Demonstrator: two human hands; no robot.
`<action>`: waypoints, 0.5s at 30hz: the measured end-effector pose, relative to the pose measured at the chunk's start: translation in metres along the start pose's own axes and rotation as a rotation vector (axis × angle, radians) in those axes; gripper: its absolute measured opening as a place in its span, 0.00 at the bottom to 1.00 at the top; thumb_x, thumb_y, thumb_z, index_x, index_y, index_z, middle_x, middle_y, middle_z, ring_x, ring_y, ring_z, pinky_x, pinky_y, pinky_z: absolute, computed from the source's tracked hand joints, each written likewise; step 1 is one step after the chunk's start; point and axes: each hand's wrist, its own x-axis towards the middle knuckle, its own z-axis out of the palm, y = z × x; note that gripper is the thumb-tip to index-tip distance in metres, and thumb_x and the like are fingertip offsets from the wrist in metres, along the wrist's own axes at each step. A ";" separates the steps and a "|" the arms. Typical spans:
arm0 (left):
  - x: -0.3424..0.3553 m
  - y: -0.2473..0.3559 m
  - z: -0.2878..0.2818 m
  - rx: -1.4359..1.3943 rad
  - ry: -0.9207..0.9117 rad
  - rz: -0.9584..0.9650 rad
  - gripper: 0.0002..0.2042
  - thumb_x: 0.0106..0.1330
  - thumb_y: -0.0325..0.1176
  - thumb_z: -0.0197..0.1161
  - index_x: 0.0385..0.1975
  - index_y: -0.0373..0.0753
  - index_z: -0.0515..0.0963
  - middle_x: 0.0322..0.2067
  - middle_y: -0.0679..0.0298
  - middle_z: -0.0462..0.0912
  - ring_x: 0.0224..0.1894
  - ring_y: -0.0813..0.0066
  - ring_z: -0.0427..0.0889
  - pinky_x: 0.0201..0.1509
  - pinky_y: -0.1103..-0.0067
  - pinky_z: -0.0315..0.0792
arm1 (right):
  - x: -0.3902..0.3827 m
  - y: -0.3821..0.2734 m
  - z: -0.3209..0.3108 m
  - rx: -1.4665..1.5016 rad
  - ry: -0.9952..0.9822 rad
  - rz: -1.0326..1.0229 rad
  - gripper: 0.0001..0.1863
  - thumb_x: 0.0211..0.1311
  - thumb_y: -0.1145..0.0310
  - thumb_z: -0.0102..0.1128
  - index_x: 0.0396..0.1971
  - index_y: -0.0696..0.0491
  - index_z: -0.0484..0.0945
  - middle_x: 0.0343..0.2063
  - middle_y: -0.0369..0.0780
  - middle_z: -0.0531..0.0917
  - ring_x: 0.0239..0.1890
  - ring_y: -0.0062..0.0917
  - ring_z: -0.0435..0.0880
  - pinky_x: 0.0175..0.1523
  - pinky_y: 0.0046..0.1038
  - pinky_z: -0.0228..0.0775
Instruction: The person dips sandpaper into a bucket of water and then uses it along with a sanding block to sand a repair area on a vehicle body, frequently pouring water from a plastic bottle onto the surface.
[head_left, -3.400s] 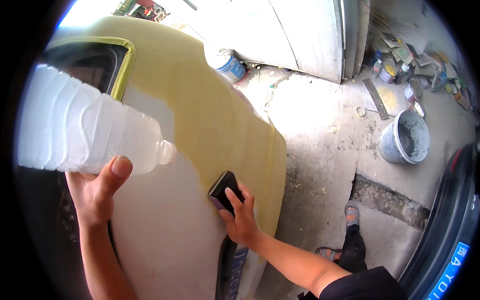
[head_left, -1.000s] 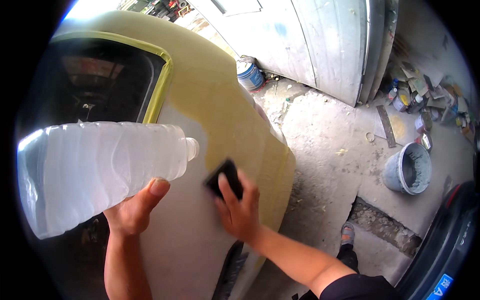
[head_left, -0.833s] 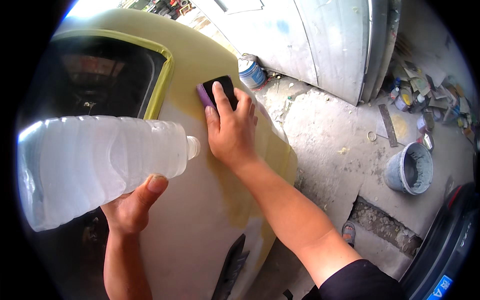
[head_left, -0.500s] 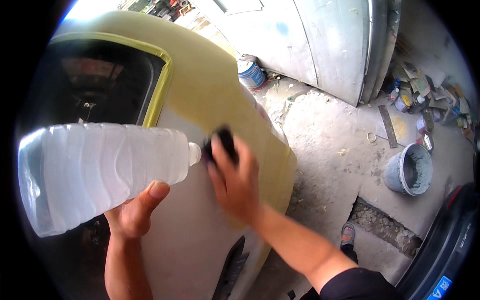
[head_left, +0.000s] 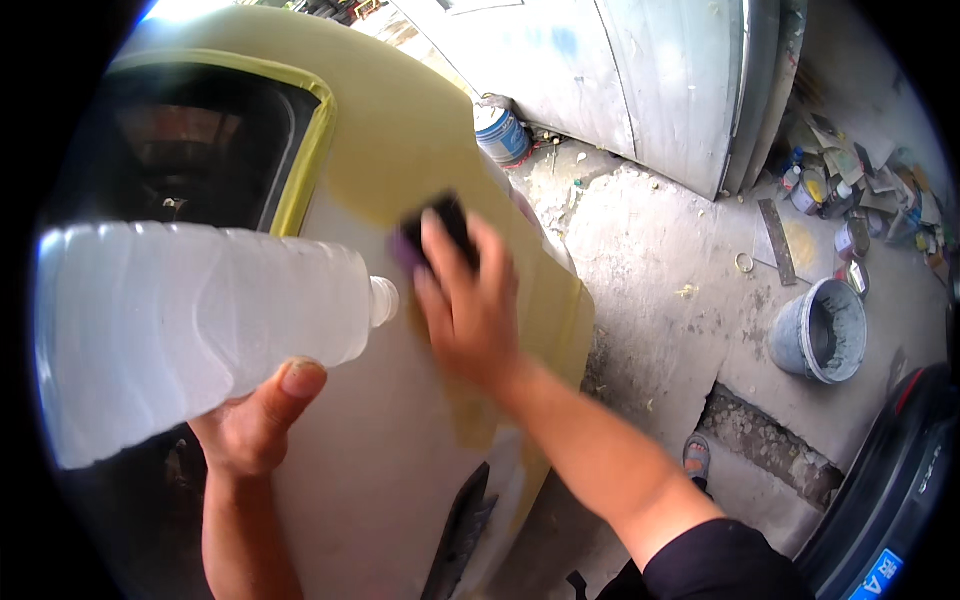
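Note:
My left hand [head_left: 245,430] grips a large translucent, ridged plastic bottle [head_left: 200,320] from below, holding it on its side with the uncapped neck pointing right. My right hand [head_left: 465,300] is closed on a black and purple block [head_left: 440,225], blurred by motion, against the car body panel [head_left: 350,480], just right of the bottle's mouth. Patches of yellowish coating cover much of that pale panel, around and above the block. Yellow tape [head_left: 305,160] edges the dark window [head_left: 180,140] at upper left.
A grey metal door [head_left: 670,90] stands beyond the car, beside a blue pail [head_left: 503,140]. On the concrete floor [head_left: 650,280] are a grey bucket [head_left: 815,335], a cluttered pile [head_left: 870,190] and a broken trench [head_left: 750,440] near my sandalled foot. A dark vehicle [head_left: 880,470] borders the lower right.
My right hand with the block has swept up and down the panel, moving upward since half a second ago. The bottle lies more level than in the oldest frame, still in my left hand.

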 end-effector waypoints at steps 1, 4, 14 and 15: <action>0.001 0.004 -0.003 0.020 -0.012 -0.004 0.37 0.51 0.45 0.74 0.58 0.31 0.67 0.49 0.54 0.77 0.51 0.61 0.78 0.56 0.68 0.72 | 0.027 0.009 0.009 0.042 0.017 0.023 0.24 0.65 0.67 0.57 0.62 0.50 0.70 0.54 0.50 0.68 0.54 0.46 0.69 0.60 0.43 0.60; 0.001 0.002 -0.002 0.052 -0.009 0.030 0.38 0.51 0.46 0.74 0.58 0.31 0.67 0.48 0.54 0.78 0.50 0.61 0.79 0.55 0.68 0.73 | 0.015 0.014 0.014 0.044 0.039 0.043 0.26 0.63 0.65 0.59 0.62 0.44 0.70 0.57 0.50 0.65 0.55 0.48 0.68 0.57 0.47 0.60; 0.004 0.005 0.003 0.069 -0.023 0.003 0.42 0.48 0.48 0.74 0.59 0.30 0.66 0.48 0.53 0.77 0.51 0.60 0.78 0.56 0.67 0.73 | -0.019 0.014 0.007 0.016 0.064 0.083 0.25 0.65 0.65 0.57 0.63 0.46 0.70 0.56 0.51 0.67 0.55 0.47 0.68 0.58 0.47 0.59; 0.006 0.006 0.004 0.063 -0.032 0.001 0.42 0.48 0.49 0.74 0.59 0.30 0.66 0.48 0.53 0.77 0.51 0.60 0.78 0.56 0.67 0.73 | 0.013 0.026 0.007 -0.019 0.073 0.096 0.25 0.64 0.65 0.57 0.62 0.47 0.70 0.53 0.49 0.68 0.54 0.48 0.68 0.57 0.49 0.59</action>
